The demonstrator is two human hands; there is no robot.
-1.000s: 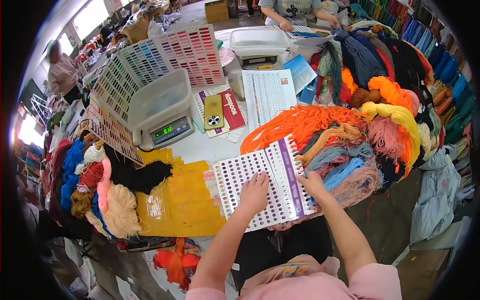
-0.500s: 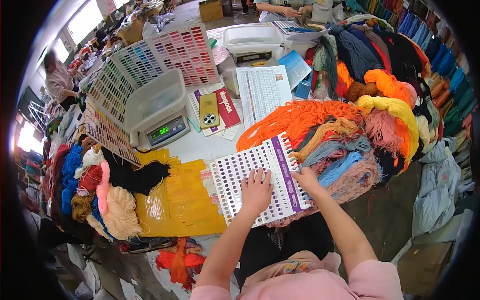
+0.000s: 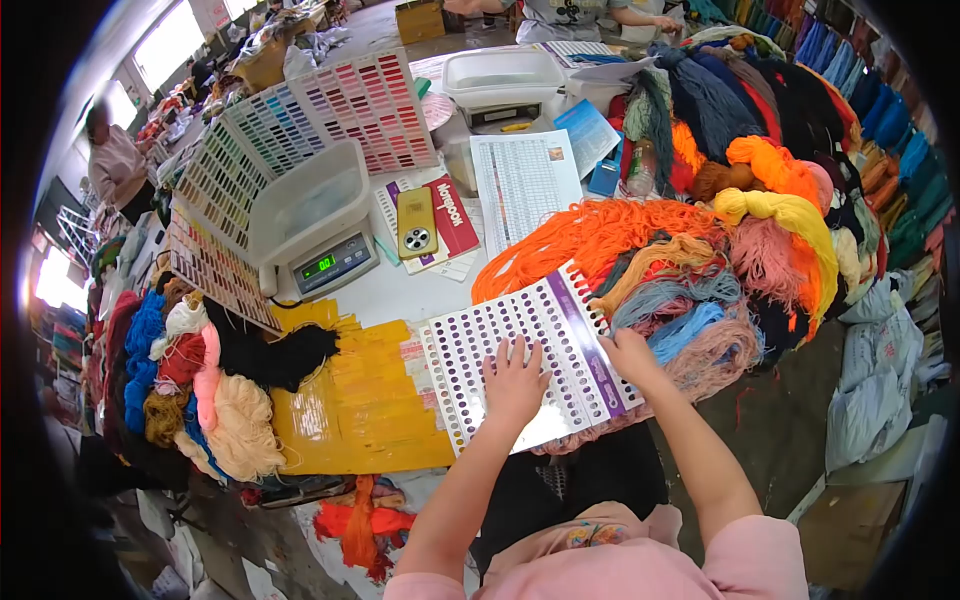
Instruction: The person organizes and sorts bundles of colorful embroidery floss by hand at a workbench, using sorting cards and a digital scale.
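Observation:
A white perforated card [image 3: 465, 345] with rows of round holes and a purple printed strip [image 3: 585, 335] lies at the table's front edge, overlapping skeins on its right. My left hand [image 3: 515, 382] rests palm down on it, fingers spread. At the card's right edge, my right hand [image 3: 634, 358] has its fingers curled round the border; the fingertips are partly hidden. Short loops line that edge above the right hand. Close by are blue and dusty-pink yarn skeins [image 3: 715, 365] and a large orange skein [image 3: 570, 245].
A digital scale [image 3: 337, 264] with a white plastic tub [image 3: 315, 200] stands left of a phone [image 3: 417, 225] and red notebook [image 3: 455, 215]. Colour-sample boards [image 3: 290, 120] stand behind. Printed sheets [image 3: 520, 170] lie centrally. Black yarn [image 3: 275, 350] is at left. A co-worker [image 3: 570, 15] is across the table.
The card's right side and purple strip have shifted right and turned slightly, with my right hand moving right along with them. The co-worker's hands have moved apart. The scale's reading has changed slightly.

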